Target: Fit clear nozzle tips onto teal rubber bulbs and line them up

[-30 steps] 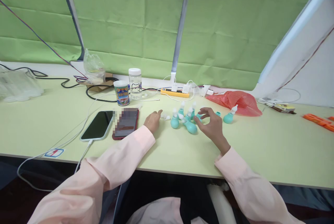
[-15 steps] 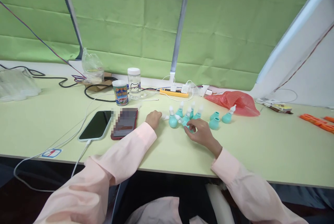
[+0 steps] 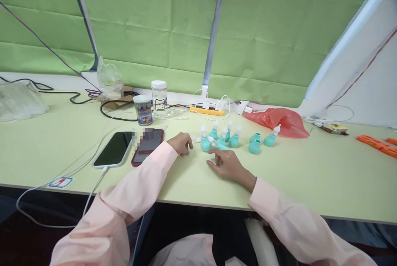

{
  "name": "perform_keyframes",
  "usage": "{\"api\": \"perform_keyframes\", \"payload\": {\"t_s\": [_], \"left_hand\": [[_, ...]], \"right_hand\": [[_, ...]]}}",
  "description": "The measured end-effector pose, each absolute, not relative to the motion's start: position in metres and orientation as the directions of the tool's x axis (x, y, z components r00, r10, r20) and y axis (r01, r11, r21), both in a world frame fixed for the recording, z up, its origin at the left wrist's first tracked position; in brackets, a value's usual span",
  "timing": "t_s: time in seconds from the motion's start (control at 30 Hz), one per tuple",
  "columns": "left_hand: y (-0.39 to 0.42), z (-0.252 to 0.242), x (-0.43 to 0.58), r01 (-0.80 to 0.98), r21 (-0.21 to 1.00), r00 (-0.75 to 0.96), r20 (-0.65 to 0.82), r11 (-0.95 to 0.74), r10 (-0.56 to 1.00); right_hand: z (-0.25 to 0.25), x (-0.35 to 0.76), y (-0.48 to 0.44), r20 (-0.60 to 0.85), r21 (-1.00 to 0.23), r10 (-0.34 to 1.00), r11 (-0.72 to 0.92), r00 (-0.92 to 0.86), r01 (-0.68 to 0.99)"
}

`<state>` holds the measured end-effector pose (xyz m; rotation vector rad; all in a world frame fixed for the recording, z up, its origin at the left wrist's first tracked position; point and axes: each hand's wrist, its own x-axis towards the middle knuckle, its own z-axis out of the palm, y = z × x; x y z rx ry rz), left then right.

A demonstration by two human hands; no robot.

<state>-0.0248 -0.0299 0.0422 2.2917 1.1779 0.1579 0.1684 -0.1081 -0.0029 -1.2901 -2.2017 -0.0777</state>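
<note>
My left hand (image 3: 181, 143) is closed, with a small white tip (image 3: 190, 151) between its fingers, just left of the teal bulbs. My right hand (image 3: 226, 164) has thumb and forefinger apart and holds nothing, in front of a teal bulb lying on its side (image 3: 222, 147). Several teal bulbs with white tips stand close together, one of them (image 3: 205, 144) at the left front. Two teal bulbs without tips, the nearer one (image 3: 254, 146) showing its open neck, stand to the right. Beyond them is another tipped bulb (image 3: 269, 140).
A black-screened phone (image 3: 114, 149) and a red-cased phone (image 3: 149, 146) lie at left. Behind them stand a printed cup (image 3: 144, 111) and a clear jar (image 3: 159, 102). A yellow power strip (image 3: 207, 111) and a red plastic bag (image 3: 279, 121) lie along the back.
My left hand has moved slightly left and nearer, and a white tip now shows in its fingers. My right hand has moved left and nearer, away from the bulbs, with its fingers apart.
</note>
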Motion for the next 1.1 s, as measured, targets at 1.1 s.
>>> {"api": "perform_keyframes", "payload": {"t_s": [1.1], "left_hand": [[-0.038, 0.052, -0.047, 0.126, 0.697, -0.273, 0.708, -0.706, 0.651]], "right_hand": [[-0.002, 0.134, -0.092, 0.118, -0.949, 0.951, 0.193, -0.285, 0.25]]}}
